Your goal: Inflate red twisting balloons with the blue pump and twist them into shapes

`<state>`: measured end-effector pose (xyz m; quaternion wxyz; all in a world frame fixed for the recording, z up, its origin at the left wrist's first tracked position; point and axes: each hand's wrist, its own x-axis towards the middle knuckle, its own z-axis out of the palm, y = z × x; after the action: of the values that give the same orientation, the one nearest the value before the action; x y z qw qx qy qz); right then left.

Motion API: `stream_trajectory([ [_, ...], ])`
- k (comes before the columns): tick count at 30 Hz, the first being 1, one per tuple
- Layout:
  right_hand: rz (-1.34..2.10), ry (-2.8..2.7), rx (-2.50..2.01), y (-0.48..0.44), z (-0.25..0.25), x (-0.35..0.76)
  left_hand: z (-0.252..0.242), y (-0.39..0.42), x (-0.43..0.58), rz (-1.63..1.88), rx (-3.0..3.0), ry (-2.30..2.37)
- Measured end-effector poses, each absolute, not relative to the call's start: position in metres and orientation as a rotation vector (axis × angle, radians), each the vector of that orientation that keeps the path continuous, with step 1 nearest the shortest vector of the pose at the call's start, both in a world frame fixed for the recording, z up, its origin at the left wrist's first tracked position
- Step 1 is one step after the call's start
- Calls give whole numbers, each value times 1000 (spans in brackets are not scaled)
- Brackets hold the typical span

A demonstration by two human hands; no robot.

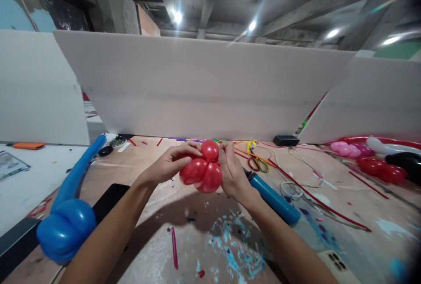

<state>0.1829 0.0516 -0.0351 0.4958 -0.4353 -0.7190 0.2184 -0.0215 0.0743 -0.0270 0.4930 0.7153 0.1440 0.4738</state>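
Observation:
A red balloon (210, 176), twisted into several round bubbles, is held up above the table between both hands. My left hand (173, 161) is closed on its left side, the thumb lying along the lower left bubble and the fingers behind the upper one. On the other side my right hand (233, 170) pinches the balloon close to the central twist; its fingertips are partly hidden. Just beyond my right wrist lies a blue hand pump (274, 198). A blue twisted balloon (67, 229) with a long straight tail rests left of my left forearm.
White panels (204, 86) stand along the table's back edge. Uninflated balloons (322, 200), cables and a small black box (286, 140) lie at the back right. More inflated balloons (381, 169) sit far right. A phone (338, 264) is at the lower right, a dark box (110, 198) at left.

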Motion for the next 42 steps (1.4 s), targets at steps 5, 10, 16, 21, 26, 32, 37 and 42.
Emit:
stream_trajectory([
  [5,750,-1798,-944,60,-30,190,-28,81,-21,1250,1347,436],
  [10,1284,-1695,-642,80,-29,204,-32,92,-21,1338,931,448],
  [16,1434,-1729,-466,85,-28,208,-31,92,-24,1358,923,411],
  [21,1390,-1720,-446,83,-27,204,-34,90,-24,1300,1013,470],
  [26,1193,-1932,-595,81,-22,202,-38,91,-21,1249,1188,557],
  [32,1150,-1987,-722,81,-21,199,-25,87,-35,1138,1706,803],
  [37,1098,-1947,-846,82,-24,195,-12,70,-33,853,1804,954],
  [42,1202,-2070,-910,79,-29,194,-14,65,-25,762,1864,895],
])
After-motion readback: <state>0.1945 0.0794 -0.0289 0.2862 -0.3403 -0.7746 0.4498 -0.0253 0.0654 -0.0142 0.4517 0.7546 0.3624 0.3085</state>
